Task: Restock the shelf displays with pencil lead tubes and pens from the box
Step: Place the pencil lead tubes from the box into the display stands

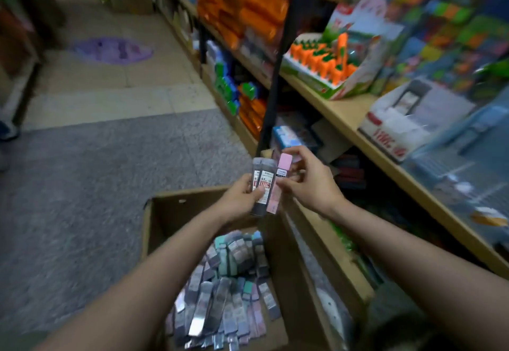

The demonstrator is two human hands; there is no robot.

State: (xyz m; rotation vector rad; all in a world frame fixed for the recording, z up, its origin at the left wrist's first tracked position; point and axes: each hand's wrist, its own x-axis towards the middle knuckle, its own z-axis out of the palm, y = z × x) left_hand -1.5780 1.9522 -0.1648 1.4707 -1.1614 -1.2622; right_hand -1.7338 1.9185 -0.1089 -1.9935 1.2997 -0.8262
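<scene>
Narrow stationery aisle, grey floor (96, 185) on the left, wooden shelf (344, 113) of blurred coloured stock on the right, with a carrot-themed display (322, 67) and a white display tray (394, 127) just beyond it. Below, open cardboard box (154, 224), holding a loose heap of pencil lead tubes (231, 293) in grey, teal and pink. Above the box, left hand (242, 199) curled round two dark lead tubes (261, 182), held upright side by side, thumb across their labels. Right hand (311, 182) pinching a pink tube (279, 182) between thumb and fingers, pressed against the dark pair, caps level. Probably sorting or squaring a small batch before the reach to the shelf. Likely very light, stiff plastic cases, smooth-sided and apt to slide against one another when bunched; contents brittle, so no drops. Best taken across the flat faces near mid-length, thumb on the label, not by the cap end, which may pop open. More than a few per hand risks a tube slipping from the fan. Pens not discernible anywhere in view; much of the shelf stock too blurred to name.
</scene>
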